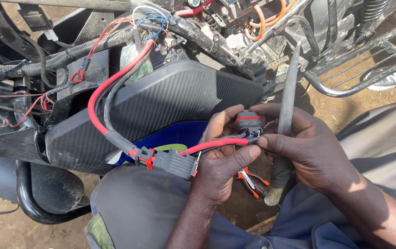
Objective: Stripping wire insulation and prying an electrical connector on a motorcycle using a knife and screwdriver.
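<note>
My left hand (223,159) pinches a small black plug with a red seal (248,123) and the red and black wires (209,145) that run into it. My right hand (301,143) touches the same plug with its fingertips and also grips a long grey metal file (288,99) that stands nearly upright, its tip pointing away from me. A larger black connector with red clips (172,162) hangs on the thick red and black cable (97,99) just left of my left hand, over my knee.
A black carbon-pattern motorcycle panel (161,99) lies ahead, with a blue part below it. Wire looms, orange cables (260,23) and the frame fill the top. A metal rack (364,69) sits top right. Orange-handled pliers (252,180) lie on the dirt ground between my legs.
</note>
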